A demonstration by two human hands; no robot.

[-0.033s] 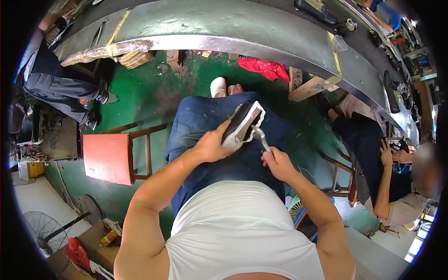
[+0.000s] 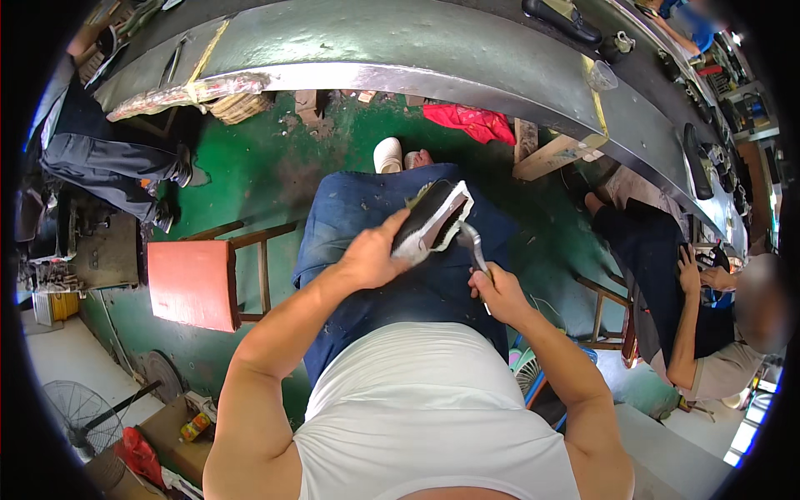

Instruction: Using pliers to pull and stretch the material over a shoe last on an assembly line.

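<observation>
The dark shoe [image 2: 422, 220] sits over the person's lap, above the blue apron [image 2: 346, 204], its white-edged underside tilted toward two o'clock and its far end pointing to one. Reckoning from that shoe, with twelve toward the bench, the left hand [image 2: 373, 258] is at eight, fingers and thumb curled closed about the near end and side. At about five, the right hand [image 2: 498, 293] is wrapped in a fist round the handle of a metal tool [image 2: 474, 245] (a bit of the handle pokes out below the fist). The tool's bent head lies just beside the shoe's white edge; from here I can't tell whether they touch.

Farther off, a white clog [image 2: 388, 156] is on the green floor [image 2: 275, 167] at eleven, and a red cloth [image 2: 472, 124] at one. The long metal bench [image 2: 358, 42] runs across twelve. A pink-topped stool [image 2: 193, 285] stands between eight and nine, and a seated co-worker [image 2: 725, 367] is toward four.
</observation>
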